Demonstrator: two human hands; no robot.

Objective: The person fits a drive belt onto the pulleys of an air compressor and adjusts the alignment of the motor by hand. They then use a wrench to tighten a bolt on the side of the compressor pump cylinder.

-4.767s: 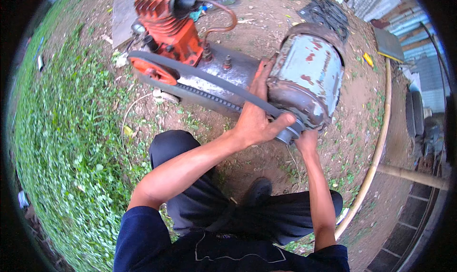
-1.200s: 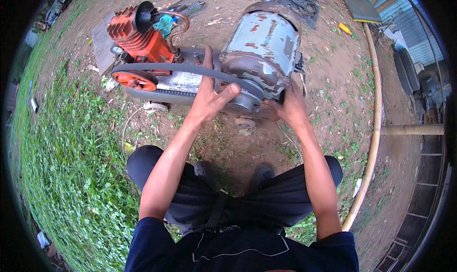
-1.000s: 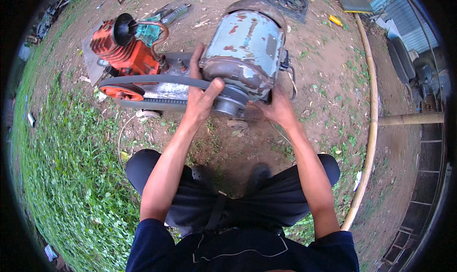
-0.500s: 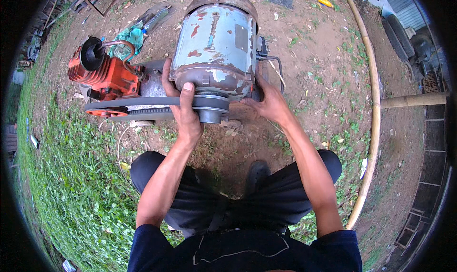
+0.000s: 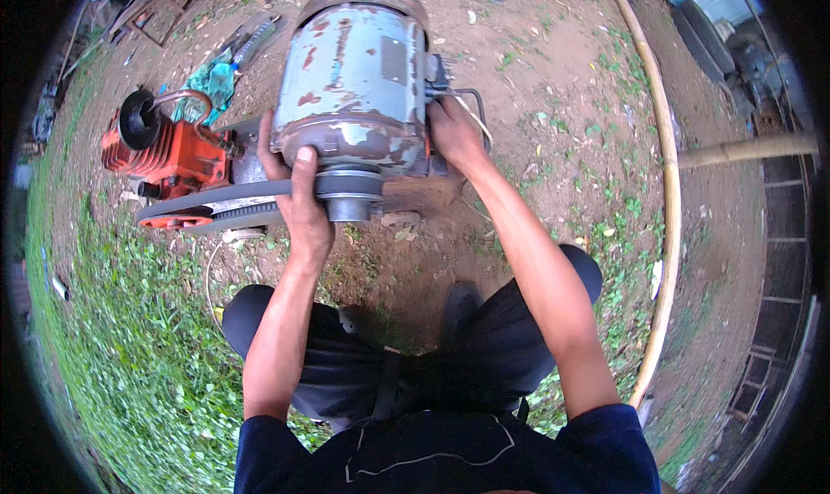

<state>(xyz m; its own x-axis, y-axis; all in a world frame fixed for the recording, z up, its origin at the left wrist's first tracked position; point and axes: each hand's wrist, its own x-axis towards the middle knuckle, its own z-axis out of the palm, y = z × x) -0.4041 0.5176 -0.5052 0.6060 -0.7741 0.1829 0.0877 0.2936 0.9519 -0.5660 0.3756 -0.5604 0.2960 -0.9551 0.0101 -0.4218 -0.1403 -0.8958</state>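
Observation:
A worn pale-blue electric motor point(image 5: 353, 83) with rust patches stands in front of me. My left hand point(image 5: 303, 204) grips its near left edge, the thumb in front beside the belt and the fingers along the side. A black V-belt point(image 5: 246, 190) runs from the silver pulley point(image 5: 350, 207) under the motor's near end to an orange pulley point(image 5: 177, 223) at the left. That one belongs to an orange finned compressor pump point(image 5: 181, 151). At the motor's right side, my right hand point(image 5: 456, 138) is curled in near a cable point(image 5: 471, 114); its fingertips are hidden.
A green cloth or bag point(image 5: 207, 88) lies beyond the pump. A long bamboo pole point(image 5: 661, 148) runs along the right, joined by a crosswise pole point(image 5: 743, 151). Tires point(image 5: 702, 40) stand at the far right. Grass point(image 5: 156, 338) covers the near left, bare soil the rest.
My right hand has moved up along the motor's right side, from its lower corner toward the cable. My left hand keeps its hold. The whole view has shifted slightly.

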